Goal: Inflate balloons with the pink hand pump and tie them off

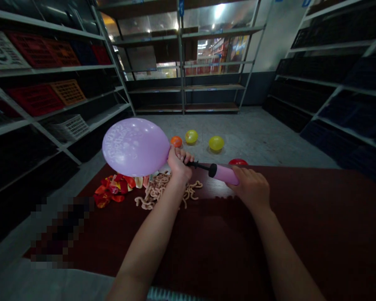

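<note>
A large purple balloon point(134, 146) with pale printing is swollen with air, at the left over the table. My left hand point(179, 162) is closed around its neck and the black end of a balloon pump point(224, 173); the exact join is hidden by my fingers. The pump has a pink barrel, and a black rod shows between it and my left hand. Wrapped round the barrel's right end is my right hand point(252, 186). Below my left hand lies a pile of beige, curly, string-like pieces point(156, 190). Beside it are flat red, orange and pale balloons point(114, 188).
The dark red-brown table point(213, 238) spans the foreground. On the floor beyond are an orange balloon point(176, 141), two yellow balloons point(216, 143) and a red balloon point(238, 161), partly hidden by the table edge. Shelves with crates point(34, 98) stand at the left; racks point(211, 88) stand behind.
</note>
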A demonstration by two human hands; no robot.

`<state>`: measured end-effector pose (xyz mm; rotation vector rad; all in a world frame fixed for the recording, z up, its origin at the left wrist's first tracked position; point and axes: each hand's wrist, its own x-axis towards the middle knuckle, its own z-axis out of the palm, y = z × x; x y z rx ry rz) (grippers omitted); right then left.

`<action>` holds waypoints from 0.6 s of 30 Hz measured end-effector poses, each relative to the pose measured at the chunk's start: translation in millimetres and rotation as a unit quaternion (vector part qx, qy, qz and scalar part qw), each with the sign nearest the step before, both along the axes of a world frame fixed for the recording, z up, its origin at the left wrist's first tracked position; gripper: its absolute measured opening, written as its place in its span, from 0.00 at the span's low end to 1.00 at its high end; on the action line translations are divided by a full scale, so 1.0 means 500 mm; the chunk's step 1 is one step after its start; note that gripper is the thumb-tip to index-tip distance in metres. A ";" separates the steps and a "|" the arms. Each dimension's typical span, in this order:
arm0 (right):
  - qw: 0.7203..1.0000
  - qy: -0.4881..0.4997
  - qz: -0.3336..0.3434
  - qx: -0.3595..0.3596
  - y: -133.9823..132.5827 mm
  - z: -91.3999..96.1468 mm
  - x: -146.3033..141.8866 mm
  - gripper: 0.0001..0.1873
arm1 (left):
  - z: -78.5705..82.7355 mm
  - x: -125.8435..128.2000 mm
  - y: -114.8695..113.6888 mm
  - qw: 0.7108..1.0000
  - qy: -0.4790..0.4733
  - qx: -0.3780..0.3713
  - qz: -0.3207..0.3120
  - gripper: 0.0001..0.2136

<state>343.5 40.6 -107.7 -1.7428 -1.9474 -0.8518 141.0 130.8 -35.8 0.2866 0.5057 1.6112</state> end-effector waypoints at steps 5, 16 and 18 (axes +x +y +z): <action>1.000 -0.008 -0.002 0.015 0.002 -0.002 0.025 0.18 | 0.020 -0.064 0.023 0.999 -0.023 0.027 0.039 0.23; 1.000 0.006 0.005 -0.011 -0.009 0.025 -0.039 0.18 | 0.025 -0.028 0.002 0.998 -0.029 0.038 0.044 0.24; 1.000 0.012 0.003 -0.009 -0.013 0.033 -0.050 0.20 | 0.022 0.009 -0.016 0.998 -0.033 0.040 0.021 0.24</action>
